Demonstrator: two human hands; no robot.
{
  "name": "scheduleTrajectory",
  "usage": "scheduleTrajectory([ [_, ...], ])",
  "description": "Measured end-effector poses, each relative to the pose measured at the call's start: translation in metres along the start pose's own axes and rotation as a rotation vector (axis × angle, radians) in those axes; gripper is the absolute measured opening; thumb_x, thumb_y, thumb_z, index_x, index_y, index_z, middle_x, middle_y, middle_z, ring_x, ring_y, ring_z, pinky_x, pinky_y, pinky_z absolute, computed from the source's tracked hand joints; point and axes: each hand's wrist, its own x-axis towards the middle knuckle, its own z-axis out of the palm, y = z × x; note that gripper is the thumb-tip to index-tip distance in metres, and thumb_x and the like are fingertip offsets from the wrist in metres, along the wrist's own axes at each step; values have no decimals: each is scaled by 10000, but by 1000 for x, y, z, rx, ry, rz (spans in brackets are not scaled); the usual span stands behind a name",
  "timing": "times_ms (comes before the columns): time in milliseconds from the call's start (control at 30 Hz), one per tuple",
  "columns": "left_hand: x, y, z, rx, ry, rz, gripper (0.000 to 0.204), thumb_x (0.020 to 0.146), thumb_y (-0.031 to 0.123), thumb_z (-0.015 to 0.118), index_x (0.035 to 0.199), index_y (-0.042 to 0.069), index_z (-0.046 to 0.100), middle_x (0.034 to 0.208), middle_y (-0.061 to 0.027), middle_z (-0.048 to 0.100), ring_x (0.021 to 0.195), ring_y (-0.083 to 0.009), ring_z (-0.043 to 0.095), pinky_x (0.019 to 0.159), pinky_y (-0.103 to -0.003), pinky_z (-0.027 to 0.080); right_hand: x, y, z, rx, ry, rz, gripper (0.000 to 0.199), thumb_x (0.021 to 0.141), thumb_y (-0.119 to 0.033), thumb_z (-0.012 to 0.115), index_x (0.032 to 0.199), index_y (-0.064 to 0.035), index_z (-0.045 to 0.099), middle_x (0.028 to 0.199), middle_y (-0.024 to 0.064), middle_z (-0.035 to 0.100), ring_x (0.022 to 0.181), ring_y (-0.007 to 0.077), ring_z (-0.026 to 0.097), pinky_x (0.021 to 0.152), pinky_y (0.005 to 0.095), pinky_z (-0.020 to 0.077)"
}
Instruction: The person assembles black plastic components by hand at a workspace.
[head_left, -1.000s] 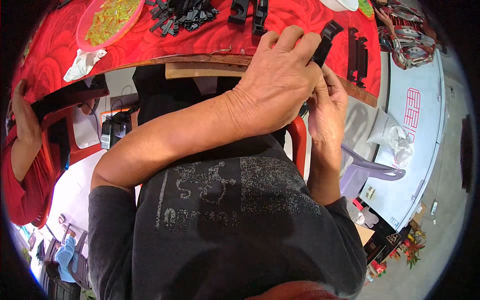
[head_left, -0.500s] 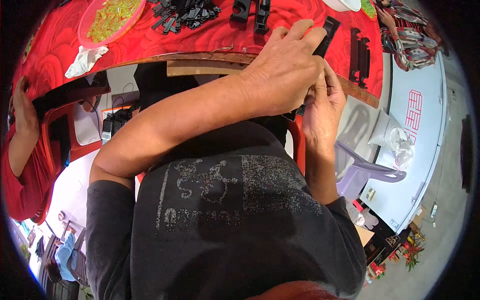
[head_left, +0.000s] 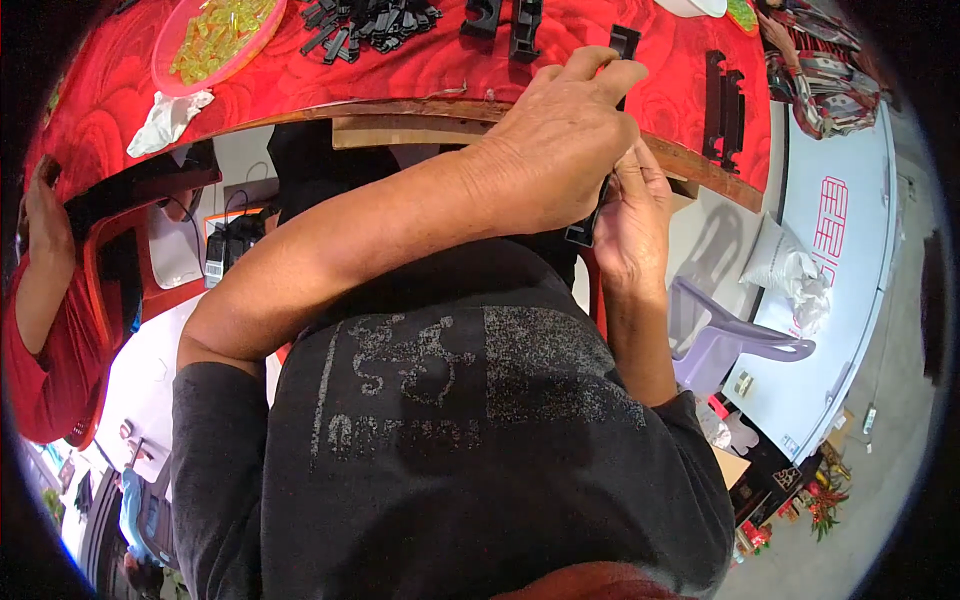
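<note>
Both my hands grip a long black plastic bar over the table's front edge. Its far end sticks out beyond my left hand, whose fingers bend around it from above. My right hand pinches the bar lower down, thumb and fingers close to the left hand. The near end shows between the palm and my shirt; the middle is covered by my hands. Beyond the left hand, two chunky black plastic parts stand on the red tablecloth. Two slim black bars lie right of my hands.
A pile of small black pieces lies at the far left, beside a pink bowl of yellow translucent pieces. A crumpled white tissue hangs near the table edge. Another person's arm is at left. A lilac chair stands at right.
Both hands have shifted a little to the left with the black bar. Its far end has swung left, and more of its near end shows below the hands.
</note>
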Motion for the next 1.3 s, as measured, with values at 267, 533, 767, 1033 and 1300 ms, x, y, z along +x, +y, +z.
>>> scheduleTrajectory([
  [267, 32, -13, -61, -211, -77, -166, 108, 822, 2, 637, 750, -66, 593, 917, -216, 591, 881, -347, 592, 772, -415, 493, -3, -8, -5, 18, -93, 133, 379, 1027, -259, 563, 1293, 10, 588, 1090, 113, 691, 935, 164, 673, 811, 301, 575],
  [533, 30, -13, -55, -469, -88, -278, 139, 816, -4, 647, 745, -91, 564, 657, -226, 594, 657, -387, 648, 574, -441, 475, -22, -14, -5, -64, -138, 166, 438, 1038, -306, 533, 1337, 14, 544, 1120, 145, 681, 967, 198, 681, 814, 306, 578],
  [767, 36, -10, -56, -342, -289, -289, 173, 807, -13, 632, 681, -92, 542, 683, -275, 576, 650, -427, 620, 575, -449, 464, -31, -20, -6, -42, -150, 167, 443, 1022, -239, 533, 1369, 35, 508, 1167, 184, 671, 998, 264, 688, 839, 324, 552],
  [1033, 25, 22, -75, 234, -232, 57, 147, 768, -3, 631, 681, -116, 595, 740, -282, 579, 725, -432, 603, 638, -454, 481, -43, -20, -9, -226, -274, 109, 604, 828, -87, 588, 1402, 59, 470, 1272, 169, 612, 1129, 260, 622, 987, 365, 457],
  [1300, 25, 14, -63, -111, -479, -37, 105, 711, -20, 628, 739, -120, 644, 834, -293, 583, 874, -400, 592, 730, -448, 492, -61, -15, -10, -161, -251, 154, 646, 858, -68, 550, 1471, 52, 382, 1257, 176, 592, 1128, 265, 611, 994, 391, 473],
])
